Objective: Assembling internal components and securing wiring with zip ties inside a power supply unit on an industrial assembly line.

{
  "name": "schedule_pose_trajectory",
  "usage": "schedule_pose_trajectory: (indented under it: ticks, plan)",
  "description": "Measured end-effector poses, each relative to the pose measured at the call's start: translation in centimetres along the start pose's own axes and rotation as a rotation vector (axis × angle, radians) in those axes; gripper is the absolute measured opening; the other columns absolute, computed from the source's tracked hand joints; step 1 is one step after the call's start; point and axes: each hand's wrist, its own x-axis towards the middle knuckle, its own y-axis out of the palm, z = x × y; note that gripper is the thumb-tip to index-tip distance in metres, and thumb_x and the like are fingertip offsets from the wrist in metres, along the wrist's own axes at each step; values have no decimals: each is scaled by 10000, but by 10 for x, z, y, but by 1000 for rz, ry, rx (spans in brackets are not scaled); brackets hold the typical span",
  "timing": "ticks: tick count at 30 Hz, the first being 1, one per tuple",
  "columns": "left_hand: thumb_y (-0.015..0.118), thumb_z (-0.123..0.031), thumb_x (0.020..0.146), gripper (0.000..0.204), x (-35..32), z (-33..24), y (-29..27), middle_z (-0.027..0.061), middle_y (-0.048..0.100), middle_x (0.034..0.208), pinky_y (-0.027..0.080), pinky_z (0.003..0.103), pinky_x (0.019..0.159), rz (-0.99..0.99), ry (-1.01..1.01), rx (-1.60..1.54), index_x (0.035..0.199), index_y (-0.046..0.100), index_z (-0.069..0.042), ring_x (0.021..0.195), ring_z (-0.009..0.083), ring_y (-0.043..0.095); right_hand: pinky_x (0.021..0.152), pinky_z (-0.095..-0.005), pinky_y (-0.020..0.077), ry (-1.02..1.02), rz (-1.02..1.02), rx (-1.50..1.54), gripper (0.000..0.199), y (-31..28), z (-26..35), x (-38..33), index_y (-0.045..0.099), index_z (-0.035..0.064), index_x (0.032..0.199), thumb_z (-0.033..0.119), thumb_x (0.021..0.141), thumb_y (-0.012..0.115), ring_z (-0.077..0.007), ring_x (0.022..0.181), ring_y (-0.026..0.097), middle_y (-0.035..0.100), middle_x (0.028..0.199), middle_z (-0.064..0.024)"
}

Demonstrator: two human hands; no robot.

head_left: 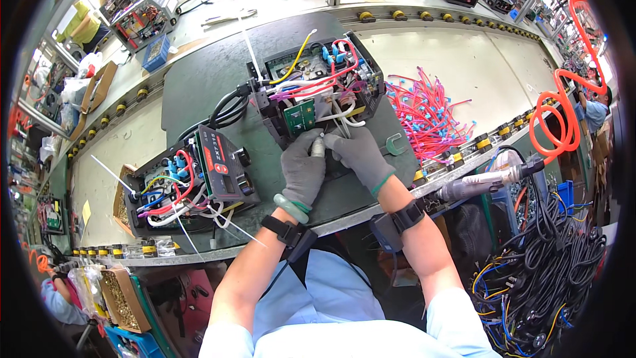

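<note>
At upper centre, the open welding machine (299, 117) sits with its wiring (311, 87) exposed, presumably for easy reach; gloved left hand (303, 171) and right hand (361, 159) bunch narrowly at its near edge; what they grip, I cannot tell.

Grey-gloved hands (305, 171), probably off-white wires (337, 116)

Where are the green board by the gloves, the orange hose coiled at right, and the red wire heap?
Green board (300, 116): head view, middle of its face.
Orange hose (574, 135): head view, on a loop.
Red wire heap (427, 119): head view, middle of the heap.
</note>
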Motion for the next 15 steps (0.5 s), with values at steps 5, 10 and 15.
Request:
schedule_pose_trajectory:
  ticks: [5,10,15]
  plan:
    - [672,-77,897,181,-1,-1,0,145,730,943,537,326,768,-64,189,69,1071,715,-49,853,245,710,666,-403,506,-411,-219,-554,285,0,-15,22,689,4,941,278,870,659,-251,667,645,679,761,-151]
    - [659,-54,917,185,-1,-2,-4,81,714,978,522,264,775,10,125,68,1097,693,-26,844,117,646,657,-371,494,-249,-109,-322,261,-1,0,-9,686,-7,946,245,893,643,-233,686,641,666,750,-161]
    - [695,-67,891,165,0,-8,-2,85,717,895,520,272,729,-41,138,125,1051,704,-28,774,119,646,633,-335,467,-134,-96,-103,230,5,-1,-1,686,6,954,222,911,618,-164,640,557,636,730,-105]
